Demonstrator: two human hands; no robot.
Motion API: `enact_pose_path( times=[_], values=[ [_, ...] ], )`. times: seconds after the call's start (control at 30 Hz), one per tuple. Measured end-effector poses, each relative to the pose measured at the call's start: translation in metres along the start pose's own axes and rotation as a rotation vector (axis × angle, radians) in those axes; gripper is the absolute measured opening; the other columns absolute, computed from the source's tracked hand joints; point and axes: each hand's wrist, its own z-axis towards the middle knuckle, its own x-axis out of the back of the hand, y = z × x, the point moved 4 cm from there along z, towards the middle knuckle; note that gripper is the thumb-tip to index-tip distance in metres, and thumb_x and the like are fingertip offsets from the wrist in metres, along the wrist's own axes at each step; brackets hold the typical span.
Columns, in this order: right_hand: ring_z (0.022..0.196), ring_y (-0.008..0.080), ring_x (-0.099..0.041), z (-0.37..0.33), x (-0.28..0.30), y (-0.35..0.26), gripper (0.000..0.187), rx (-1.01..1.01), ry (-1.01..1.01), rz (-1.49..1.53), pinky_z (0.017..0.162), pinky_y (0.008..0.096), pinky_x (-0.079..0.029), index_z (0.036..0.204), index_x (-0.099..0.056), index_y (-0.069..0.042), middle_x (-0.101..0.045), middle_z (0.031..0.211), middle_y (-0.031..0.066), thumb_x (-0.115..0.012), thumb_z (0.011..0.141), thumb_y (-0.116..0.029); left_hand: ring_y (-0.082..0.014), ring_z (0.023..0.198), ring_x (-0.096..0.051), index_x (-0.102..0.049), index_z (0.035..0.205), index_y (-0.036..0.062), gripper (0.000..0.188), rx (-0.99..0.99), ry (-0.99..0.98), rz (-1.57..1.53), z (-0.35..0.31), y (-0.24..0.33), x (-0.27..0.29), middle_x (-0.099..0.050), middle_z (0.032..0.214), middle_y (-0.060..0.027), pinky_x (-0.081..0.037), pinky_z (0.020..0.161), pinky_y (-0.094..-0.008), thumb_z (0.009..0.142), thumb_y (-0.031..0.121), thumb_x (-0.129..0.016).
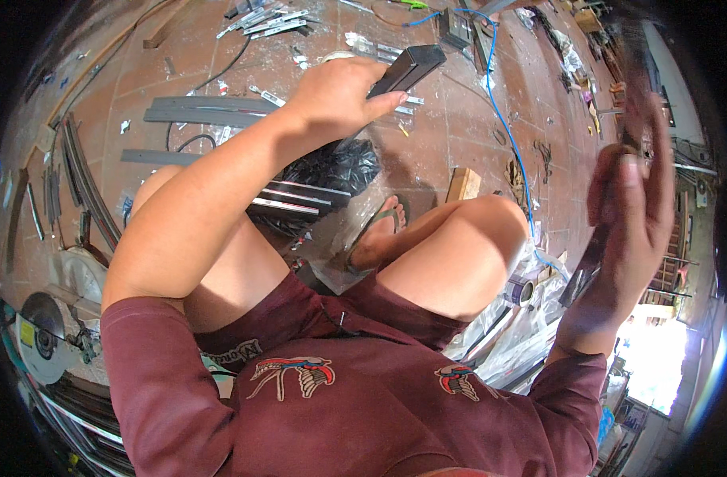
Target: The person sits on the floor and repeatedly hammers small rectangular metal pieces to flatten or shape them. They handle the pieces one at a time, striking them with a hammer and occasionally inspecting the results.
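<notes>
The left hand (335, 94) sat at about twelve o'clock in the view, closed around one end of a dark metal bar (407, 70). The thumb lay along the bar's near face and the fingers curled behind it. The bar was a hollow rectangular tube, dark grey to black, with a squared-off end pointing toward one o'clock. It was held up above the tiled floor (427, 151), tilted, not resting on anything that could be seen.

The right hand (630, 207) was at three o'clock, raised and blurred. It seemed wrapped round something dark and thin, but the blur made it impossible to tell what that was or how tightly the fingers closed.

Below the left hand, toward the centre, lay a crumpled black plastic bag (339, 167) on the floor, with striped metal strips (288, 199) poking out from under it toward nine o'clock. Whether the strips were inside the bag or only beneath it could not be told. At about four o'clock a roll of tape (522, 290) sat beside clear plastic sheeting (498, 334).

Grey metal lengths (208, 110) lay at ten o'clock, a blue cable (502, 119) ran from one to four o'clock, a wood block (463, 184) lay near the right knee, and a circular saw (45, 330) stood at eight o'clock.
</notes>
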Motion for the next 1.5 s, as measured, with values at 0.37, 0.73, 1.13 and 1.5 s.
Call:
enact_pose_path(
  times=[0.37,0.73,1.13,1.5],
  values=[
    [0.065,0.0017,-0.045,-0.015,-0.015,0.038,0.054,-0.183,-0.361,-0.133,0.058,0.0184,-0.038,0.152,-0.047,-0.015,-0.055,0.081,-0.0057,-0.063,0.1,-0.014,-0.0411,0.094,-0.066,-0.07,0.107,0.0024,0.042,0.025,-0.029,0.012,-0.001,0.007,0.003,-0.069,0.101,-0.0216,-0.052,0.081,-0.0456,0.092,0.041,-0.067],
    [0.106,0.0139,-0.061,-0.027,-0.022,0.045,0.054,-0.061,-0.442,-0.291,0.09,0.0277,-0.048,0.151,-0.046,-0.011,-0.057,0.146,0.0088,-0.061,0.099,-0.012,-0.0426,0.089,-0.064,-0.067,0.098,-0.0005,0.045,-0.022,-0.008,0.035,-0.004,0.008,0.001,-0.067,0.092,-0.022,-0.05,0.076,-0.0483,0.093,0.045,-0.064],
    [0.133,0.0273,-0.055,-0.025,-0.029,0.035,0.049,0.012,-0.489,-0.289,0.108,0.0363,-0.044,0.145,-0.051,-0.007,-0.056,0.146,0.0143,-0.061,0.097,-0.007,-0.0434,0.087,-0.062,-0.066,0.094,0.0001,0.045,-0.028,-0.033,0.067,-0.007,0.014,-0.002,-0.065,0.089,-0.0214,-0.047,0.073,-0.0506,0.092,0.045,-0.064],
    [0.062,0.0046,-0.049,-0.044,-0.004,0.059,0.053,-0.228,-0.269,-0.085,0.059,0.0238,-0.043,0.15,-0.05,-0.014,-0.061,0.079,-0.0016,-0.064,0.099,-0.015,-0.0429,0.093,-0.063,-0.069,0.1,0.0031,0.043,-0.022,-0.008,0.082,-0.01,0.013,0.002,-0.068,0.096,-0.021,-0.05,0.078,-0.0486,0.092,0.046,-0.064]
  ],
)
